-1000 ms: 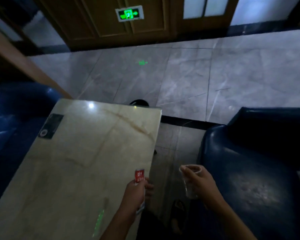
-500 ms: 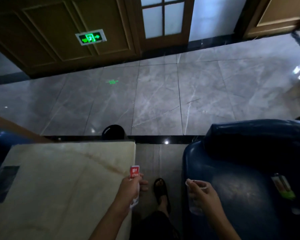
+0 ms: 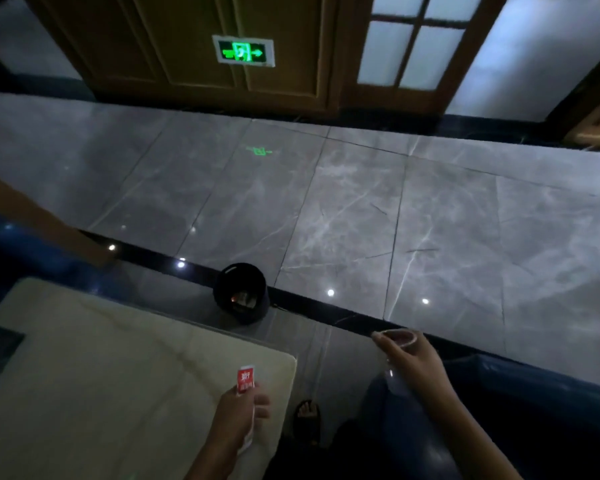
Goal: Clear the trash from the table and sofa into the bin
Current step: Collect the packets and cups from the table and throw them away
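Bin [image 3: 240, 295]: black, round, standing upright on the floor just past the far corner of the tabletop [image 3: 84, 393], mouth tilted toward the camera, some scraps already inside. Carrying step, by the look of it, with both loads still short of the drop. Next move probably a step or reach forward until each hand is over the mouth, then release. Clear plastic cup [image 3: 397, 344] gripped in the right hand [image 3: 414, 362] beside the blue sofa [image 3: 534, 410], rim up, long axis near vertical. Red-and-white packet [image 3: 246, 379] pinched in the left hand [image 3: 238, 415] above the tabletop corner, long axis upright, red end pointing toward the bin.
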Tool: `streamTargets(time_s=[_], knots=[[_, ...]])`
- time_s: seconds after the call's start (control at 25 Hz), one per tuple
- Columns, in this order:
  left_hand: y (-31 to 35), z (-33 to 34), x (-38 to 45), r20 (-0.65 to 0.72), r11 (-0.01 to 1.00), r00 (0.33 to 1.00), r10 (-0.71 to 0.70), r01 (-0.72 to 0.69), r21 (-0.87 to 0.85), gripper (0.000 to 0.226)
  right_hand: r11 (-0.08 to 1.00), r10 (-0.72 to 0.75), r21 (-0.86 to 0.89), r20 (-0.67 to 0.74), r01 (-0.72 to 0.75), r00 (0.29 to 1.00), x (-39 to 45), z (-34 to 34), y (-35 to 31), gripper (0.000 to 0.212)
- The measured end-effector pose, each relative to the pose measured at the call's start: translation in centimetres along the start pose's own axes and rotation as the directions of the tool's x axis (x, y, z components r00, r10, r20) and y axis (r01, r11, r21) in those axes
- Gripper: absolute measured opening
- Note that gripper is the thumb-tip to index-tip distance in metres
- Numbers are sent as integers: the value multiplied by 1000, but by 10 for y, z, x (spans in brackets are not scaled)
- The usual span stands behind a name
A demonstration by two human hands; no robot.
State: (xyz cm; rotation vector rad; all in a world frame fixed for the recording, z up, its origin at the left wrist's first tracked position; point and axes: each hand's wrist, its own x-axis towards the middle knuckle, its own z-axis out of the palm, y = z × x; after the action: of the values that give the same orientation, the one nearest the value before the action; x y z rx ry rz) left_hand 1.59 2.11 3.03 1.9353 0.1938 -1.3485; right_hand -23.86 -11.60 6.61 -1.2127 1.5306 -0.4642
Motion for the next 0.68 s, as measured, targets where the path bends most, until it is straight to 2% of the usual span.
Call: streamTargets(time_s=[0.12, 0.2, 0.28, 0.4, 0.52, 0.68], knots=[[14, 5, 11, -40, 999, 999, -12, 10, -38, 14, 995, -38, -90, 18, 40, 999, 37, 7, -23, 60], [30, 16, 15, -49, 998, 999, -12, 9, -61, 15, 993, -43, -106, 78, 51, 996, 64, 9, -38, 62], [54, 29, 15, -52, 995, 999, -17, 12, -101, 14, 992, -40, -114, 149, 57, 988, 94, 12, -52, 71], [98, 56, 19, -72, 982, 997, -6, -8, -190, 14, 996, -1, -89, 169, 16, 986, 142, 12, -80, 80], [147, 103, 20, -107, 962, 994, 21, -50, -269, 14, 995, -31, -90, 228, 52, 973, 202, 1, -115, 87], [206, 161, 18, -109, 949, 994, -30, -6, -317, 11, 987, -56, -133, 253, 92, 966, 277, -37, -157, 73]])
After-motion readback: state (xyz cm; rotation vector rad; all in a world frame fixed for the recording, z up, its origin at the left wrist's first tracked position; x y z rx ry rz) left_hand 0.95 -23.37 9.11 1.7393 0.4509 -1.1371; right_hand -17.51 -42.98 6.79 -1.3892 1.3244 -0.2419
